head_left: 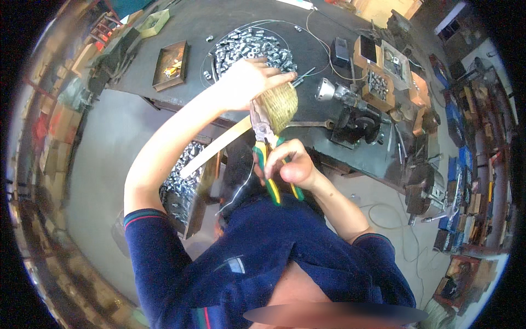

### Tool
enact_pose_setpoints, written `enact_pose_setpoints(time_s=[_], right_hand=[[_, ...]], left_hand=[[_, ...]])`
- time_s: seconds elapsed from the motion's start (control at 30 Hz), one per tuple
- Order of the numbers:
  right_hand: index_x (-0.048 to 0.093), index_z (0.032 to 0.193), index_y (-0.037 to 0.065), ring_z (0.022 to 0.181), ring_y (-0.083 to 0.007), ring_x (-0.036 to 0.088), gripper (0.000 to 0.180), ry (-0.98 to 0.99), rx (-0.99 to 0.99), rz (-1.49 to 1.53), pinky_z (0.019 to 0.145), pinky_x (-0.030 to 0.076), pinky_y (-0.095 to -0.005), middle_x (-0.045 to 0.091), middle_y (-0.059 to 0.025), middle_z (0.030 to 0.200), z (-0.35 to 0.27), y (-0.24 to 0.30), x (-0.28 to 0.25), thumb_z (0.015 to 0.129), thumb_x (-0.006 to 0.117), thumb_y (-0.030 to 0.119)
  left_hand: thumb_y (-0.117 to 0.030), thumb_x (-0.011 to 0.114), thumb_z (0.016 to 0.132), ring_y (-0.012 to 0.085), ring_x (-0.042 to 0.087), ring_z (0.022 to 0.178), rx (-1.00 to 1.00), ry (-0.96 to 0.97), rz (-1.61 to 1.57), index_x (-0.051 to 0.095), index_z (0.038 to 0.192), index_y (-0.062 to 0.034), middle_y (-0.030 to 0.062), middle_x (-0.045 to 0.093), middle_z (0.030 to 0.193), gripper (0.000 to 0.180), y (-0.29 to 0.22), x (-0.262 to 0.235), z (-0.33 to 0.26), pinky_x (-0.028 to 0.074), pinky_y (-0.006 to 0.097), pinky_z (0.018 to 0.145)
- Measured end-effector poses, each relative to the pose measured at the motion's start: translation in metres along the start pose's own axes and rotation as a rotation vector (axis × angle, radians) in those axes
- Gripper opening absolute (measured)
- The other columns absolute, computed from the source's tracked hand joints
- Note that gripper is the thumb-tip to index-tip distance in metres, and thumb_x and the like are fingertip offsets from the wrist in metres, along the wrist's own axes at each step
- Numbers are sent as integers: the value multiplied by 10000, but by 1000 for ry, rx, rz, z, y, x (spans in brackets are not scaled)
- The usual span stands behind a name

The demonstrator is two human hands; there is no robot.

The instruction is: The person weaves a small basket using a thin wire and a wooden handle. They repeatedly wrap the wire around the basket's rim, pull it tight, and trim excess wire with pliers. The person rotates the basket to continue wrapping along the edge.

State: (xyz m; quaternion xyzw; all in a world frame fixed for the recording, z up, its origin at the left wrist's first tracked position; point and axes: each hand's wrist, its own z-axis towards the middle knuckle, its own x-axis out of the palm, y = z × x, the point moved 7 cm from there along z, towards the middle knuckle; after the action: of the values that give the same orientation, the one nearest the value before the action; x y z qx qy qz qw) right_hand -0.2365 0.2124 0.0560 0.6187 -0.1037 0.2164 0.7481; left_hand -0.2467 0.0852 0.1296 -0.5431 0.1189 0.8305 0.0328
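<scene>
My left hand [247, 82] is closed on a yellowish woven straw piece [280, 104], shaped like a hand fan. Its flat, pale handle [216, 147] slants down to the left. In my right hand [293, 163] are combination pliers [264, 131] with green and yellow grips, my fingers wrapped around them. The pliers' jaws point up against the woven piece, close to the left hand; whether they bite on anything is hidden. A thin pale wire [239, 191] hangs below the pliers. Just beyond the left hand lies a heap of small metal fittings [252, 45] on the dark workbench [203, 33].
On the bench's left stands a metal tray [170, 66] with small yellow pieces. To the right are a machine with a chuck [350, 109], boxes of parts [378, 82] and a black box [339, 52]. A bin of metal parts [183, 186] stands below the bench. Shelves line both sides.
</scene>
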Motion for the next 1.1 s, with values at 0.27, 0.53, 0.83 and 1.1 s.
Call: enact_pose_setpoints(time_s=[0.27,0.53,0.83,1.1], right_hand=[[587,664,-45,655,-222,621,114,-197,6,69,578,538,-342,602,-136,772,29,-5,-12,715,521,31],[510,694,9,736,-239,628,124,-341,31,74,585,570,-389,577,-125,864,33,-33,-30,811,539,38],[507,661,9,712,-202,619,127,-394,-3,63,583,567,-369,588,-104,811,39,-33,-23,787,492,16],[610,717,-7,561,-135,595,109,-444,-75,77,512,489,-262,617,-61,671,38,-32,-13,780,541,48]], left_hand=[[-202,544,747,246,623,800,-191,32,325,644,902,-72,89,605,877,225,49,9,0,523,339,657],[-151,530,756,275,635,784,-284,189,364,639,821,-64,126,619,851,153,60,56,5,518,380,618],[-144,520,778,282,638,773,-270,275,345,634,850,-72,123,614,846,153,64,81,5,519,389,629],[-132,533,752,275,638,773,-272,284,349,639,876,-87,99,618,842,169,67,85,2,521,393,628]])
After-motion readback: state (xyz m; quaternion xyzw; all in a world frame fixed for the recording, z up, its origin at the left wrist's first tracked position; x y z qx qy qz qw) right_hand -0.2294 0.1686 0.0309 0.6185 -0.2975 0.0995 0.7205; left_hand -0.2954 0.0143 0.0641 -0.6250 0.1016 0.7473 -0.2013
